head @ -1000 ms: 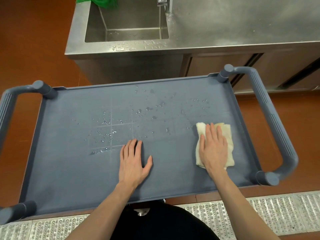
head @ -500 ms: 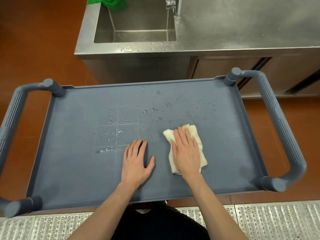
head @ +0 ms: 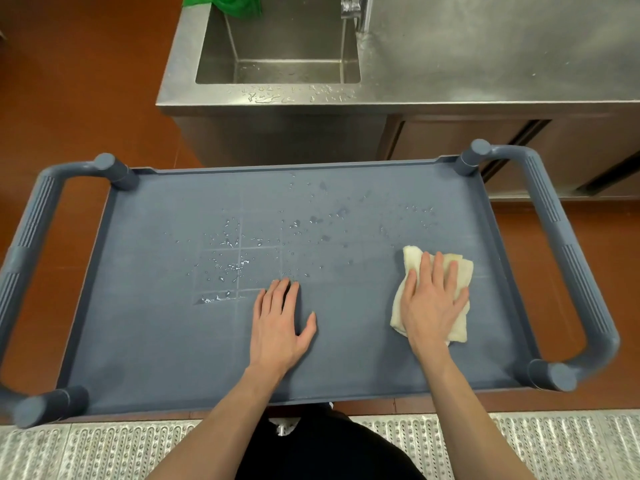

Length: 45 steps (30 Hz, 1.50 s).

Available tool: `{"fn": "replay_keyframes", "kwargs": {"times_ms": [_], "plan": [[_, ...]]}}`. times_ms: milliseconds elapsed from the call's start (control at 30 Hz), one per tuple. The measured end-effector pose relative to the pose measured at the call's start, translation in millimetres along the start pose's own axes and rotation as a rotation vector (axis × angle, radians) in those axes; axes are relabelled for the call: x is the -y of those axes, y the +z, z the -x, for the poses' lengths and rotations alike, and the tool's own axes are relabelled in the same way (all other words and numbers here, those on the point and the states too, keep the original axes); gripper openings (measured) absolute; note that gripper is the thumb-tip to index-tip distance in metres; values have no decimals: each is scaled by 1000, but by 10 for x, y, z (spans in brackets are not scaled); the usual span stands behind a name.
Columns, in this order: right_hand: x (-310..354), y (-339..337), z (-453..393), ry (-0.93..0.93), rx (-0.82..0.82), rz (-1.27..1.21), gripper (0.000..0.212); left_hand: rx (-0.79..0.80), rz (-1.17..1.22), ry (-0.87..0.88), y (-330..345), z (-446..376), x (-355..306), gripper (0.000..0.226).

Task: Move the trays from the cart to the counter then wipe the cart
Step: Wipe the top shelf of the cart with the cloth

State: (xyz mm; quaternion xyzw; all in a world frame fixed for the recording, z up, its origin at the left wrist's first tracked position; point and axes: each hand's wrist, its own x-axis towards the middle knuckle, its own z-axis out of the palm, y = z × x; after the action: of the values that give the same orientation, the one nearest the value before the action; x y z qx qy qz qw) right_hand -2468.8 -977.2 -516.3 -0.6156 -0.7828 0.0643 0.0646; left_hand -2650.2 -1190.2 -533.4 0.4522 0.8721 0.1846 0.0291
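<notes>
Bright, even overhead light is falling across the scene, throwing only faint shadows. Soft glare is showing on the brushed stainless-steel counter [head: 485, 53]. Wide-angle distortion is bowing the grey-blue plastic cart's [head: 156, 341] edges; focus is staying sharp throughout.

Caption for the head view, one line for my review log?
Right hand presses a cloth on the wet cart; left hand rests flat beside it.

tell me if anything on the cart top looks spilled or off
Water droplets lie scattered over the middle and far side of the cart top, not yet wiped. The right hand presses the cloth near the right end.
</notes>
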Motion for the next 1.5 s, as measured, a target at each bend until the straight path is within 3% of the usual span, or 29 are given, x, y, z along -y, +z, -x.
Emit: {"fn": "replay_keyframes", "kwargs": {"times_ms": [367, 567, 900, 1067, 1400, 1500], "plan": [[1190, 255, 776, -317, 55, -9, 52, 79, 85, 35, -59, 28, 90, 65], [1219, 268, 816, -287, 73, 6, 52, 127, 100, 151, -308, 260, 519, 62], [1326, 245, 855, -233, 92, -17, 57, 107, -111, 69, -860, 530, 1871, 65], [1668, 312, 1042, -214, 86, -25, 56, 102, -105, 65, -837, 516, 1851, 66], [2878, 550, 1852, -494, 148, -13, 54, 103, 18, 51, -852, 520, 1902, 67], [2994, 582, 1920, -501, 150, -7, 52, 103, 128, 18, -881, 537, 1948, 64]]}}
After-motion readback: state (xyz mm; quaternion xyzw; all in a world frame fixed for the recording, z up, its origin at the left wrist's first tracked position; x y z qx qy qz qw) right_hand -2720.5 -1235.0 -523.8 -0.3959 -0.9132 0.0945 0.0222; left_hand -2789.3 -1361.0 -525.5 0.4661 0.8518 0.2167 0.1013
